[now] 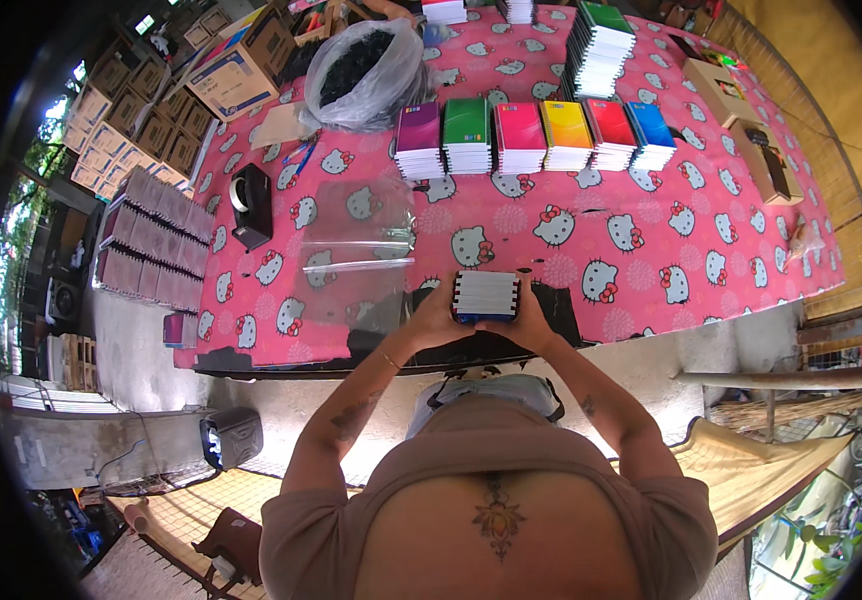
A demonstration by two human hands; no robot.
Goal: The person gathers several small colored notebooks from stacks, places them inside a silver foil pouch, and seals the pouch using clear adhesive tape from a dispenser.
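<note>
A small stack of notebooks (486, 296) is held between my two hands at the table's near edge, white page edges up, with dark binding along the sides and a bit of blue cover below. My left hand (435, 318) is closed round its left side and my right hand (530, 322) round its right. Left of my left hand lie clear plastic bags (356, 245), flat on the pink cartoon-print tablecloth (561, 260). Beyond the hands stands a row of notebook stacks with purple, green (467, 125), pink, yellow (566, 125), red and blue covers.
A black tape dispenser (251, 205) stands on the left, near blue-handled scissors (301, 157). Farther back are a plastic sack of black pieces (364, 70), a cardboard box (241, 65) and a tall notebook stack (599, 55). Wrapped notebook bundles (151, 245) are piled beyond the left edge.
</note>
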